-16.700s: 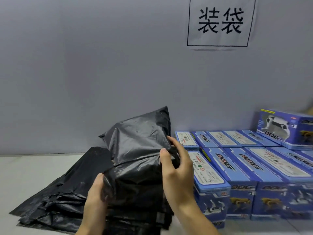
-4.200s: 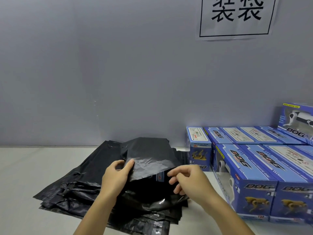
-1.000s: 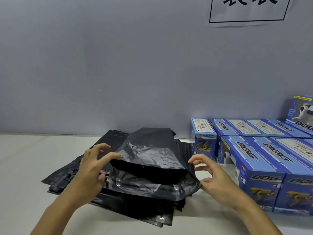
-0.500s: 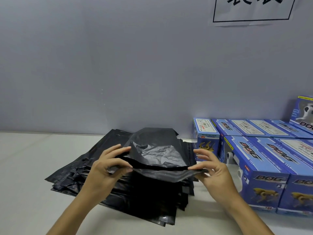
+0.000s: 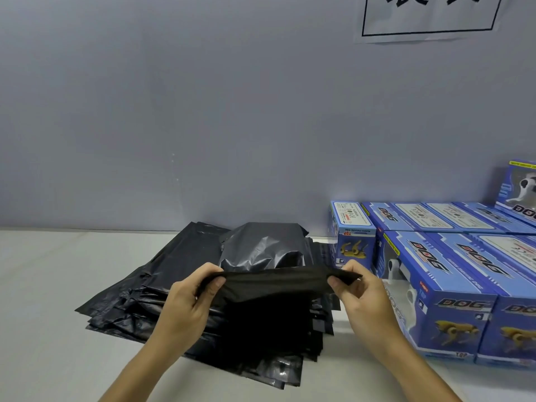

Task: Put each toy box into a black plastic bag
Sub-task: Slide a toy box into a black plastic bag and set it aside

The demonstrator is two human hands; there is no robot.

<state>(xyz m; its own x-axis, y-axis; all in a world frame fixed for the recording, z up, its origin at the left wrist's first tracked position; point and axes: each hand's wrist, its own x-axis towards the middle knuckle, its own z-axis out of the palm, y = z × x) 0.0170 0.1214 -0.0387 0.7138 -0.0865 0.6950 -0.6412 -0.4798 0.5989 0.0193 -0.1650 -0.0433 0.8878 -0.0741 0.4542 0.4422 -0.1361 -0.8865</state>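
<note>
Bag pile (image 5: 139,294): flat black bags stacked on the table (image 5: 43,285), lower centre-left of the frame, fanned toward the left edge.
Left hand (image 5: 185,303): lower centre, thumb and curled fingers pinching the left end of the bag flap.
Bag (image 5: 266,256): centre of the frame, lying on top of the pile, bulging as though a box sits inside; judged filled, though no box shows through the plastic.
Flap (image 5: 275,281): the bag's near edge, drawn taut in a band running left to right between both hands, lifted above the pile.
Long axis: the bag body runs away from the viewer, from the flap toward the wall (image 5: 203,111); the flap crosses it at right angles.
Right hand (image 5: 362,294): lower centre-right, thumb and fingers pinching the right end of the flap, just beside the nearest box.
Boxes (image 5: 435,285): blue toy boxes in rows at the right of the frame, unbagged, long sides running toward the wall; one more stands on top at the far right edge.
Nearer hand: the right hand lies closest to the boxes; the left lies closest to the spare bags.
Step judged: closing or folding the flap of this bag; many boxes remain.
Sign (image 5: 429,15): paper sheet, upper right, cut off by the frame.
</note>
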